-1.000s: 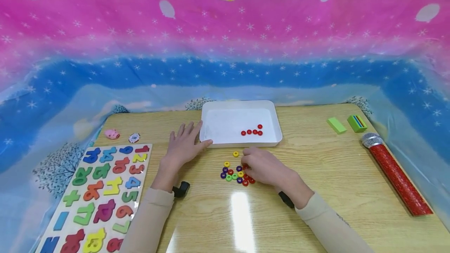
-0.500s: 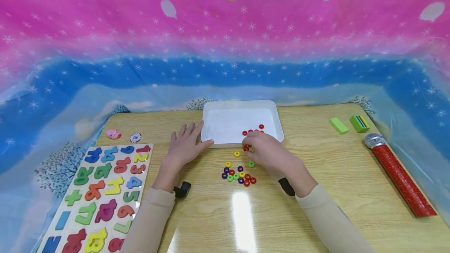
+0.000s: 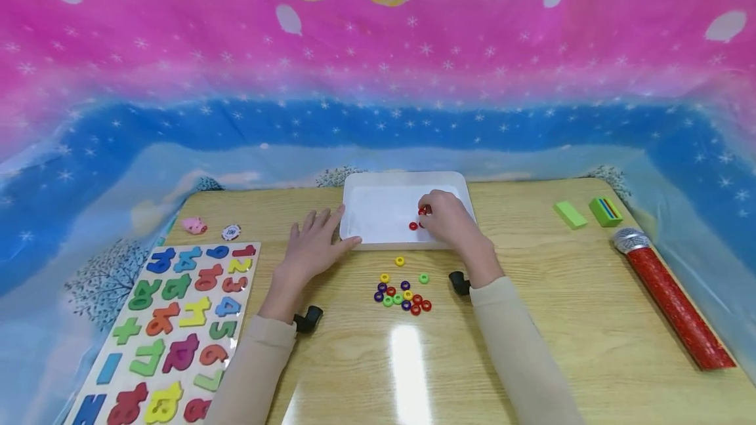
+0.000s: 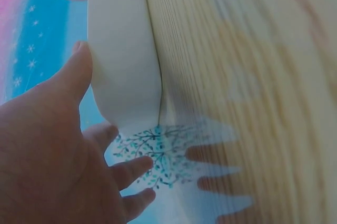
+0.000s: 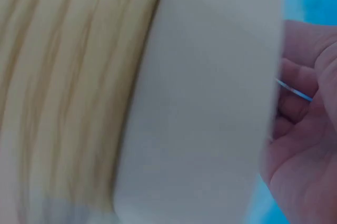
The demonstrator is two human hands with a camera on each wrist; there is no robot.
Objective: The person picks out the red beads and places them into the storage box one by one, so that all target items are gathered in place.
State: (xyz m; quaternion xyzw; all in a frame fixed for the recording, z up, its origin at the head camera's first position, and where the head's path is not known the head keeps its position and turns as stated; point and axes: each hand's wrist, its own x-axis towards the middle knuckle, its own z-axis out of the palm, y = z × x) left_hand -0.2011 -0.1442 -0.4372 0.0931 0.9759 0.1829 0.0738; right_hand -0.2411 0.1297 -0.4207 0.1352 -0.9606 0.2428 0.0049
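My left hand [image 3: 310, 248] lies with spread fingers at the near left corner of a white tray [image 3: 378, 246]. Its thumb touches the tray's wall in the left wrist view. Over the right part of the tray, my right hand [image 3: 449, 216] pinches a small red ring bead [image 3: 422, 211] between thumb and fingertips. Another red bead [image 3: 413, 225] lies just left of that hand, on the tray floor; the hand covers other beads there. In the right wrist view the tray wall hides the fingertips. In front of the tray lies a loose group of yellow, purple, green and red beads [image 3: 398, 298].
A number puzzle board [image 3: 177, 320] lies on the left, with a pink pig [image 3: 194, 225] and a poker chip [image 3: 231, 232] behind it. Green blocks [image 3: 569, 214] and a red glitter microphone [image 3: 673, 300] lie on the right. A patterned cloth surrounds the table.
My right hand has taken a red bead from the group and carried it forward over the tray's wall to the beads inside. The left hand has stayed at the tray's corner.
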